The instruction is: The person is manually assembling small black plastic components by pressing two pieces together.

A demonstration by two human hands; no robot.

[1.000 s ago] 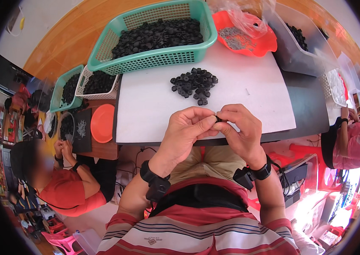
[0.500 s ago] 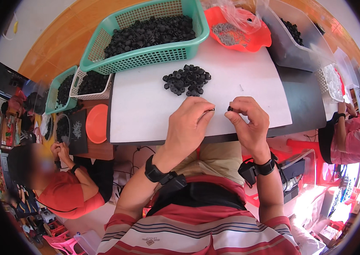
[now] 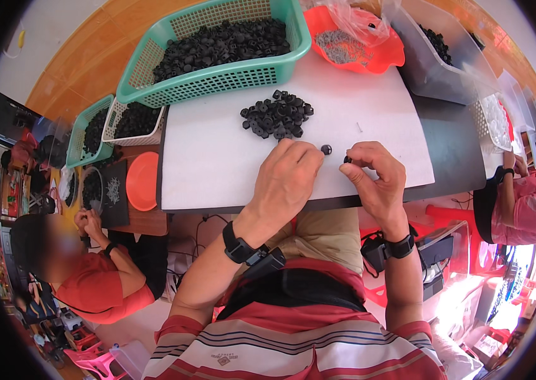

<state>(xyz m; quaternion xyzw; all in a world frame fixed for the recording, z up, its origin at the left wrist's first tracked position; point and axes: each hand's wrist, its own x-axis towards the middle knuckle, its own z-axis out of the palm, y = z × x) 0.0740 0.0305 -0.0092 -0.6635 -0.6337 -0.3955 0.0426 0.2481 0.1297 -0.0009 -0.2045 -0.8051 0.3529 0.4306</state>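
My right hand (image 3: 377, 177) pinches a small black part (image 3: 347, 159) between thumb and fingertips, above the white mat (image 3: 217, 171). My left hand (image 3: 286, 180) is palm down with curled fingers at the near edge of a pile of black plastic parts (image 3: 274, 115). Its thumb and fingertips are mostly hidden, so what it holds does not show. Just beside its index finger is a rounded black part (image 3: 326, 149); whether the finger touches it I cannot tell. A single thin metal pin (image 3: 359, 127) lies on the mat, beyond my right hand.
A green basket (image 3: 217, 81) full of black parts stands at the back. Beside it are a red dish (image 3: 388, 60) of small metal pins and a clear bin (image 3: 432, 79). An orange-red plate (image 3: 143, 182) lies left. One person (image 3: 106, 278) works at left, another (image 3: 524, 209) at right.
My left hand has moved left and turned palm down toward the pile. A rounded black part now shows beside it. My right hand has shifted slightly right, still pinching its part.
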